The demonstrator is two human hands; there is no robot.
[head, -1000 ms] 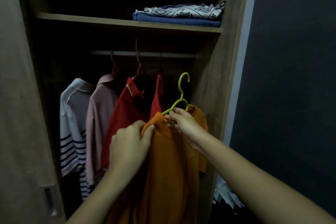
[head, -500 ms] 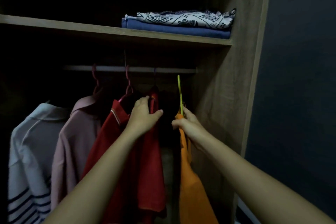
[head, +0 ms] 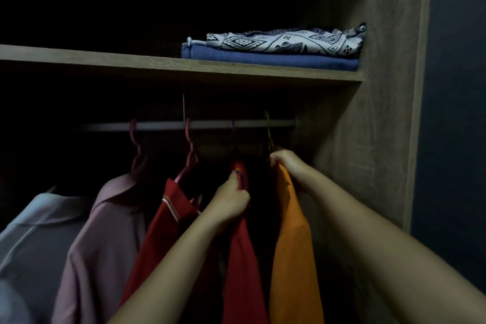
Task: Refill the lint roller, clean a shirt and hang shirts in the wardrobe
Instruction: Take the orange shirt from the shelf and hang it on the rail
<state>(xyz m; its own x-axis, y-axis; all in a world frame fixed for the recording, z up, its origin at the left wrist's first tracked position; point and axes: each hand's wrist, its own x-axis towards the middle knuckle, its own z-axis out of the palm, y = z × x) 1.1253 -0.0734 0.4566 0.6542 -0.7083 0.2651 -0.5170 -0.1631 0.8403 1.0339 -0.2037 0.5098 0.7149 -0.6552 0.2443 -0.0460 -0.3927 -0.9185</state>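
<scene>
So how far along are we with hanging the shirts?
Done: a white shirt, pink shirt and red shirt hang on the rail. In hand: the right hand grips the orange shirt at its top, its hanger hook seemingly over the rail; the left hand grips a second red shirt. Left: release both.

This is a home's clothes storage. An open wood-grain wardrobe (head: pixel 381 113) fills the view, set beside a dark blue wall (head: pixel 457 87). Under its shelf (head: pixel 131 63) a metal rail (head: pixel 210 125) carries hangers (head: pixel 135 144) with everyday tops side by side: a pale shirt (head: pixel 39 231), a pink shirt (head: pixel 105 231), a striped-collar red shirt (head: pixel 157 231), a plain red shirt (head: pixel 240 258) and an orange shirt (head: pixel 292 244). On the shelf lies a folded blue cloth (head: pixel 263 59) with a patterned fabric (head: pixel 284 41) stacked on top.
</scene>
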